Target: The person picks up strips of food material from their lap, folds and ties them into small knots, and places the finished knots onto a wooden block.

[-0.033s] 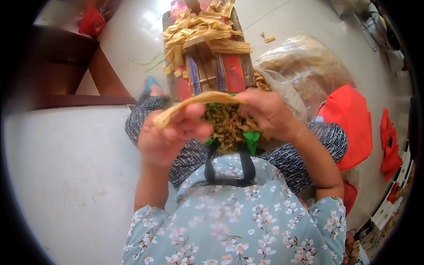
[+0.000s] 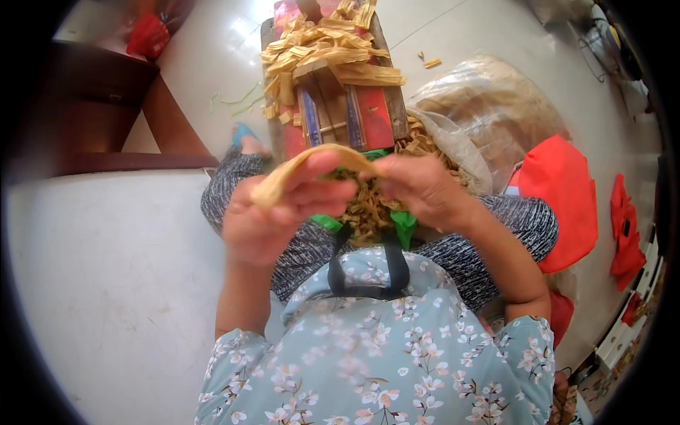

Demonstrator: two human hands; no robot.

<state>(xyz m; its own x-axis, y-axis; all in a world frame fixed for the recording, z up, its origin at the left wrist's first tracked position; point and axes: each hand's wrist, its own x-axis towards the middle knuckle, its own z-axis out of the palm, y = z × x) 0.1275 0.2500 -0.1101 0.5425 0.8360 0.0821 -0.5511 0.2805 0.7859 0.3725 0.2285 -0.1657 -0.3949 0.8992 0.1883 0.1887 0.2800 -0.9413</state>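
Observation:
A long tan, ribbed strip (image 2: 301, 166) of what looks like dried plant food arches between my two hands, above my lap. My left hand (image 2: 273, 205) holds its near left end, with the fingers reaching along beneath and across it. My right hand (image 2: 425, 188) pinches the other end, and the fingertips cover that tip. Below the strip, a green bag (image 2: 404, 227) between my knees contains many short chopped brownish pieces (image 2: 368, 212), partly hidden by my hands.
Ahead stands a red-topped wooden bench (image 2: 375, 117) bearing heaped strips (image 2: 326, 49) and a wooden block (image 2: 326, 92) between blue-edged rails. A big clear plastic sack (image 2: 489, 99) lies right, beside a red bag (image 2: 559, 202). A white surface (image 2: 113, 283) and dark red furniture (image 2: 106, 92) are left.
My hands have come slightly closer together. The strip bends in a steeper arch, and my left fingers have shifted right along it.

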